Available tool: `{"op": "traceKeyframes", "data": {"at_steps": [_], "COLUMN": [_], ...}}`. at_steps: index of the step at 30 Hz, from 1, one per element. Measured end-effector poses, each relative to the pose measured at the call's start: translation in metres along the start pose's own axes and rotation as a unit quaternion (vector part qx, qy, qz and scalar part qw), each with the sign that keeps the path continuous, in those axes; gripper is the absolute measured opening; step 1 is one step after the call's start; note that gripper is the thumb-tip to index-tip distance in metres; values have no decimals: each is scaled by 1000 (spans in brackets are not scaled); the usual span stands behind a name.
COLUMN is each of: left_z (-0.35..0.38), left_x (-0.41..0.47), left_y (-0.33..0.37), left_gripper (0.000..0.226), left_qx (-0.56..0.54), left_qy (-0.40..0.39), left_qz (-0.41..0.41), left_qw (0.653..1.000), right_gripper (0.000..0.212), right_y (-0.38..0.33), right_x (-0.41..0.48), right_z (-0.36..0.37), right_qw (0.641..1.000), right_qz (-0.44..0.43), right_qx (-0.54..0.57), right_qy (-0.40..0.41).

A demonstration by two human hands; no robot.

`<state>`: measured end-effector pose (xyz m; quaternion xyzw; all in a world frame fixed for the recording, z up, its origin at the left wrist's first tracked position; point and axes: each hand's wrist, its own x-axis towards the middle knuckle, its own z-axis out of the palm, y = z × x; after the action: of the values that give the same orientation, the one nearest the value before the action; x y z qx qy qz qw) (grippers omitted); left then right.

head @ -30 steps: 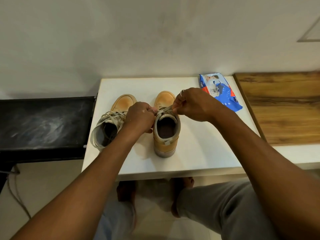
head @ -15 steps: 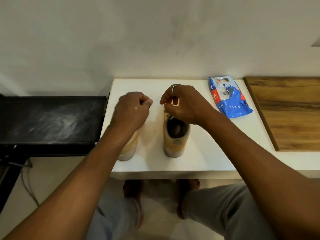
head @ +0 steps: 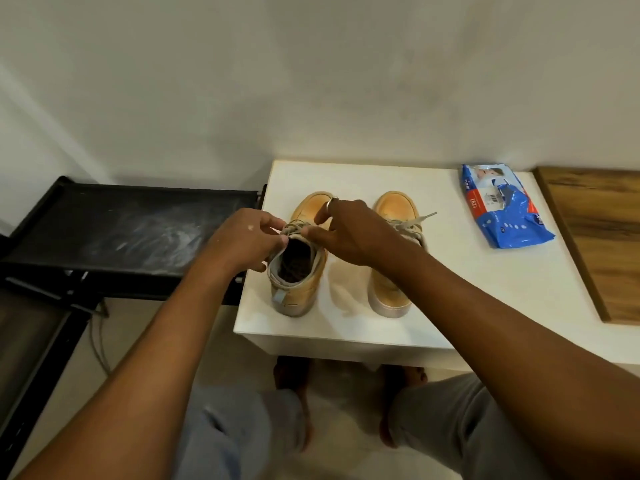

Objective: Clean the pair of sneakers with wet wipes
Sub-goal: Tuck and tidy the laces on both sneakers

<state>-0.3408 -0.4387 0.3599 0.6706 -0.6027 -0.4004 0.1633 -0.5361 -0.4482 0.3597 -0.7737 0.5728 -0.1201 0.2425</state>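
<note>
Head camera, looking down at a white table (head: pixel 450 306) set against a pale wall. Two tan sneakers stand side by side on it, toes toward the wall and heels toward me. Both my hands are on the sneaker on my left (head: pixel 304 275). My left hand (head: pixel 247 237) has its fingers curled, pinching the grey laces (head: pixel 293 227) at the top of the tongue. My right hand (head: pixel 349 233), with a ring (head: pixel 333 199) on one finger, reaches across and pinches the same laces from the other side, so the two hands almost meet over the shoe's opening. The second sneaker (head: pixel 391 282) sits just beside it, partly hidden by my right forearm, with one loose lace end (head: pixel 424 216) sticking out. A blue pack of wet wipes (head: pixel 502 206) lies flat on the table, near the second sneaker. Just past the pack lies a wooden board (head: pixel 602 237). A dusty black shelf (head: pixel 128 230) stands at the table's left edge. My knees and bare feet show below the table.
</note>
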Motion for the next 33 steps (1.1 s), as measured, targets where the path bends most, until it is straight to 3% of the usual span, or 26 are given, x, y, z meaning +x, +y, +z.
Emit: {"op": "traceKeyframes", "data": {"at_steps": [4, 8, 17, 19, 21, 23, 26, 29, 33], "left_z": [1, -1, 12, 12, 10, 4, -6, -13, -28], "left_x": [2, 3, 4, 5, 8, 11, 15, 23, 26], "left_y": [2, -2, 6, 6, 9, 13, 9, -11, -40], "left_gripper": [22, 17, 8, 15, 20, 24, 24, 18, 47], "left_qx": [-6, -35, 40, 24, -95, -249, -355, -359, -327], "left_qy": [8, -4, -23, -9, 22, 70, 157, 219, 247], "left_qz": [-6, -1, 57, 35, -4, -36, -90, -179, -278], "left_qw": [1000, 999, 997, 999, 995, 965, 917, 889, 869], "right_gripper": [52, 56, 44, 44, 46, 47, 48, 49, 43], "right_y": [-6, 1, -2, -1, 0, 2, 4, 5, 4], "right_x": [2, 3, 0, -1, -2, -3, -2, -1, -2], "right_z": [5, -1, 0, -1, -3, -4, -5, -6, -11], "right_qw": [993, 978, 985, 984, 982, 980, 976, 972, 972], "right_qz": [65, 89, 79, 78, 78, 76, 74, 77, 71], "right_qx": [59, 149, 112, 121, 132, 141, 161, 173, 169], "right_qy": [-84, -115, -101, -108, -114, -119, -123, -137, -148]}}
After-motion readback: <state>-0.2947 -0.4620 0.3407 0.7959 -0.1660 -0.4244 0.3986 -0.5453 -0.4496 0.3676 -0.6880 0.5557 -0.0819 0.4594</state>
